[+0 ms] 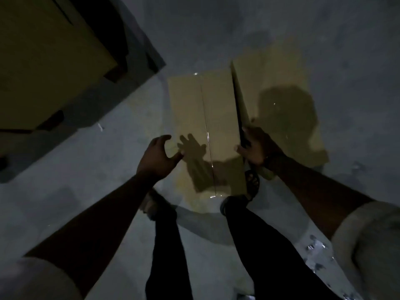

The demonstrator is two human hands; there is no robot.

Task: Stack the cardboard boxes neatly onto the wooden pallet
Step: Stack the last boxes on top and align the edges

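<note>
The grey concrete floor [303,29] fills most of what I see, dim and blotchy. At my upper left stands a big stacked box [43,61], its top face turned towards me, resting on the wooden pallet [52,121], of which only dark blocks and edges show beneath it. I cannot tell in this light how many boxes make up that stack.

Straight ahead of me, two cardboard boxes lie flat on the floor, well apart from the pallet. The nearer box [218,109] is long, with a shiny tape seam [206,126] running down its top. The second box [270,83] lies just beside it on the right, a narrow dark gap between them, and my head's shadow falls across it.

My legs [259,245] in dark trousers stand at the near end of the nearer box, the right foot in a sandal [252,184] beside its corner.

My right hand [256,147] grips the right edge of the nearer box: the fingers [245,135] dip into the gap and the thumb lies on the top face. My left hand [154,158] is at the box's left edge, its fingers spread and loosely curved, holding nothing; the thumb tip seems to touch the edge. Its shadow falls on the cardboard.
</note>
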